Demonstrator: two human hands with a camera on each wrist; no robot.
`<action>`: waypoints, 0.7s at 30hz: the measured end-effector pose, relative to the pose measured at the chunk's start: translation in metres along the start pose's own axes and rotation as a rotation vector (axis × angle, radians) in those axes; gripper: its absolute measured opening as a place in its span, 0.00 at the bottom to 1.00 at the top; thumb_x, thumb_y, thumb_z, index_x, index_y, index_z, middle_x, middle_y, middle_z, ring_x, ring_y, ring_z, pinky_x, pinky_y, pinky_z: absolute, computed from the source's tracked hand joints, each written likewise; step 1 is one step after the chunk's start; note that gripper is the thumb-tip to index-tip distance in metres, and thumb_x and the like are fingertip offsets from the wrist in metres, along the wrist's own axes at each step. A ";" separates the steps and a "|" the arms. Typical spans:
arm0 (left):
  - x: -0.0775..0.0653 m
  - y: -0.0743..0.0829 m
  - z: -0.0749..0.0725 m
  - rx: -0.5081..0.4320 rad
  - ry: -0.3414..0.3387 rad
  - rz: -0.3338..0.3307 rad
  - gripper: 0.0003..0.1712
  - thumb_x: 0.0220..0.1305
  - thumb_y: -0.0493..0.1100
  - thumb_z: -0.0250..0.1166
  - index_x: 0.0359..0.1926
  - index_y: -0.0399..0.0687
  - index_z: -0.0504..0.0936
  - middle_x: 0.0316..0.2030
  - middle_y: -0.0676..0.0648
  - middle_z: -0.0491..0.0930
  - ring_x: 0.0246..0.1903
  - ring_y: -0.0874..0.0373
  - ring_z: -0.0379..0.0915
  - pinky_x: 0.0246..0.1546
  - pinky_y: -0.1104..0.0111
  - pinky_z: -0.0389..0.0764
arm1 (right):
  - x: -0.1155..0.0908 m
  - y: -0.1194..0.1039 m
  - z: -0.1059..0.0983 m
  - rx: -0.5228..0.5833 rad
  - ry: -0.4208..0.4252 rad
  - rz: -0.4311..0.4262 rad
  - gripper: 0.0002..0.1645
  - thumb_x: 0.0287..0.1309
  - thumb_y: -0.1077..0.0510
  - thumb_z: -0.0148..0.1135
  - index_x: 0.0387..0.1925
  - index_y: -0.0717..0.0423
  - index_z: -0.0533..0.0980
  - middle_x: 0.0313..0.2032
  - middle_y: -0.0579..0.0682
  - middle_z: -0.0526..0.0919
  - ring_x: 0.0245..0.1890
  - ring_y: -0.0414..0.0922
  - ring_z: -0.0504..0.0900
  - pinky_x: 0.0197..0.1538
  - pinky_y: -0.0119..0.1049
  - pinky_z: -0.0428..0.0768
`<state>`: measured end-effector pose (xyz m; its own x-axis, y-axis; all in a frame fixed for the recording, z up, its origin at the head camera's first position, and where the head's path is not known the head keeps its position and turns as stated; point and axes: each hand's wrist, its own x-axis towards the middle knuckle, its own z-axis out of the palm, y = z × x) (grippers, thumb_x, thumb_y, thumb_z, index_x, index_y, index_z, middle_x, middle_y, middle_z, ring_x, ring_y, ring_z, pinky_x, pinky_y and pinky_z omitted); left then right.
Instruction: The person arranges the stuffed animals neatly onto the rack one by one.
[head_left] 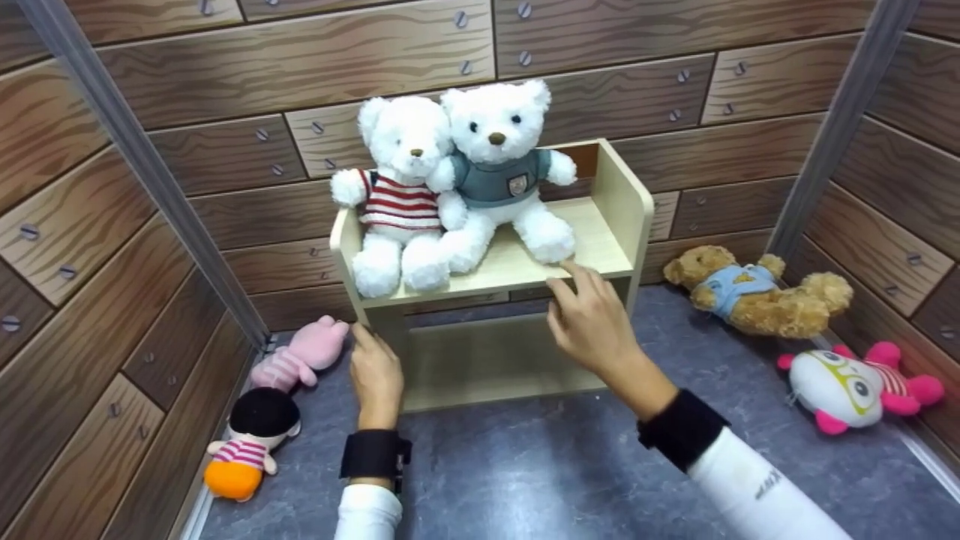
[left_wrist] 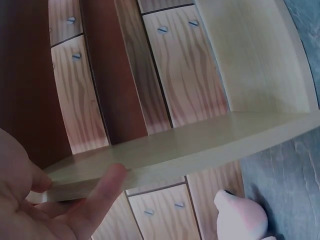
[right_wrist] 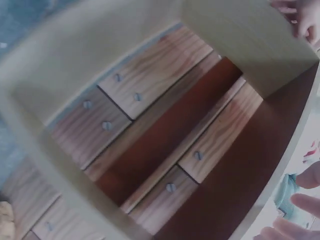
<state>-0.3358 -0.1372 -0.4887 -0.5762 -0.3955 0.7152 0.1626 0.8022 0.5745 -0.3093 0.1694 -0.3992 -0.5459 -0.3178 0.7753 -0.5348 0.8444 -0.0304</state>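
A small pale wooden shelf [head_left: 626, 202] stands against the back wall. Two white teddy bears sit side by side on its upper board: one in a red-striped shirt [head_left: 401, 202] on the left, one in a teal shirt [head_left: 491, 180] on the right. With thumb and fingers on either side of the edge, my left hand [head_left: 377, 382] grips the shelf's left side panel [left_wrist: 150, 170]. My right hand [head_left: 596, 322] is at the upper board's front edge, index finger extended right at the teal-shirted bear's foot. Its fingers [right_wrist: 305, 202] look spread in the right wrist view.
On the floor at left lie a pink plush toy [head_left: 319, 343] and a black-haired doll [head_left: 240, 450] in orange shorts. A brown teddy bear [head_left: 750, 292] in blue and a white-and-pink plush toy [head_left: 840, 390] lie at right. Wood-patterned walls [head_left: 300, 52] enclose three sides.
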 end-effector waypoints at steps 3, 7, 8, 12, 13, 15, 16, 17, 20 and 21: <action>0.003 -0.001 -0.002 -0.003 -0.001 -0.008 0.08 0.71 0.31 0.54 0.48 0.32 0.66 0.24 0.26 0.77 0.23 0.28 0.78 0.21 0.41 0.74 | -0.017 0.008 0.001 -0.010 -0.005 0.001 0.20 0.49 0.65 0.66 0.47 0.63 0.80 0.57 0.65 0.77 0.53 0.62 0.78 0.46 0.53 0.80; 0.003 -0.002 -0.003 -0.004 -0.015 -0.022 0.08 0.71 0.31 0.53 0.48 0.32 0.66 0.25 0.25 0.77 0.24 0.27 0.78 0.22 0.40 0.75 | -0.040 0.024 0.001 -0.004 -0.054 0.007 0.19 0.49 0.66 0.66 0.47 0.63 0.80 0.58 0.66 0.77 0.53 0.62 0.79 0.50 0.54 0.80; 0.003 -0.002 -0.004 -0.003 -0.021 -0.024 0.08 0.71 0.31 0.53 0.48 0.32 0.66 0.25 0.25 0.77 0.24 0.27 0.78 0.22 0.40 0.75 | -0.046 0.029 0.001 -0.003 -0.082 0.014 0.19 0.49 0.66 0.66 0.47 0.63 0.80 0.57 0.65 0.78 0.52 0.62 0.79 0.51 0.54 0.81; 0.001 -0.002 -0.005 0.002 -0.045 -0.030 0.08 0.72 0.32 0.53 0.48 0.32 0.66 0.26 0.25 0.78 0.25 0.27 0.78 0.22 0.40 0.74 | -0.073 0.060 -0.009 -0.036 -0.266 0.129 0.16 0.54 0.61 0.65 0.45 0.62 0.80 0.42 0.61 0.84 0.40 0.58 0.83 0.40 0.51 0.83; 0.001 -0.001 -0.005 0.004 -0.050 -0.031 0.09 0.72 0.32 0.53 0.49 0.32 0.66 0.27 0.25 0.78 0.26 0.27 0.78 0.23 0.40 0.74 | -0.080 0.070 -0.013 -0.048 -0.324 0.175 0.15 0.55 0.60 0.64 0.45 0.61 0.80 0.39 0.60 0.85 0.37 0.57 0.83 0.36 0.51 0.83; 0.000 0.000 -0.006 0.008 -0.055 -0.033 0.09 0.72 0.32 0.53 0.49 0.32 0.66 0.27 0.25 0.78 0.26 0.27 0.78 0.23 0.40 0.74 | -0.093 0.096 -0.020 -0.073 -0.434 0.272 0.13 0.56 0.59 0.63 0.41 0.62 0.79 0.33 0.59 0.84 0.31 0.56 0.83 0.29 0.52 0.81; 0.000 -0.001 -0.006 0.013 -0.054 -0.037 0.09 0.72 0.33 0.53 0.49 0.32 0.66 0.27 0.25 0.78 0.26 0.27 0.78 0.23 0.40 0.74 | -0.098 0.110 -0.020 -0.077 -0.479 0.319 0.12 0.56 0.58 0.63 0.40 0.62 0.79 0.32 0.60 0.84 0.30 0.57 0.83 0.28 0.53 0.81; 0.000 -0.001 -0.006 0.018 -0.052 -0.038 0.09 0.72 0.32 0.54 0.49 0.32 0.66 0.27 0.25 0.78 0.26 0.27 0.78 0.23 0.40 0.74 | -0.102 0.126 -0.020 -0.082 -0.522 0.362 0.12 0.55 0.58 0.63 0.39 0.63 0.79 0.31 0.61 0.84 0.29 0.58 0.82 0.27 0.55 0.80; 0.000 -0.002 -0.006 0.026 -0.058 -0.034 0.10 0.72 0.32 0.54 0.50 0.31 0.67 0.27 0.25 0.78 0.26 0.27 0.79 0.24 0.39 0.74 | -0.110 0.173 -0.021 -0.088 -0.596 0.470 0.16 0.54 0.60 0.61 0.40 0.70 0.75 0.30 0.68 0.80 0.28 0.64 0.80 0.27 0.58 0.79; 0.000 -0.002 -0.006 0.029 -0.062 -0.030 0.10 0.72 0.32 0.54 0.50 0.31 0.67 0.27 0.25 0.78 0.26 0.27 0.79 0.24 0.39 0.74 | -0.113 0.187 -0.021 -0.088 -0.602 0.510 0.18 0.54 0.61 0.59 0.42 0.72 0.73 0.32 0.72 0.79 0.29 0.67 0.79 0.28 0.61 0.78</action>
<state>-0.3314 -0.1415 -0.4877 -0.6292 -0.3916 0.6713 0.1218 0.8034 0.5828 -0.3346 0.3724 -0.4791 -0.9782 -0.0405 0.2037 -0.0861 0.9716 -0.2203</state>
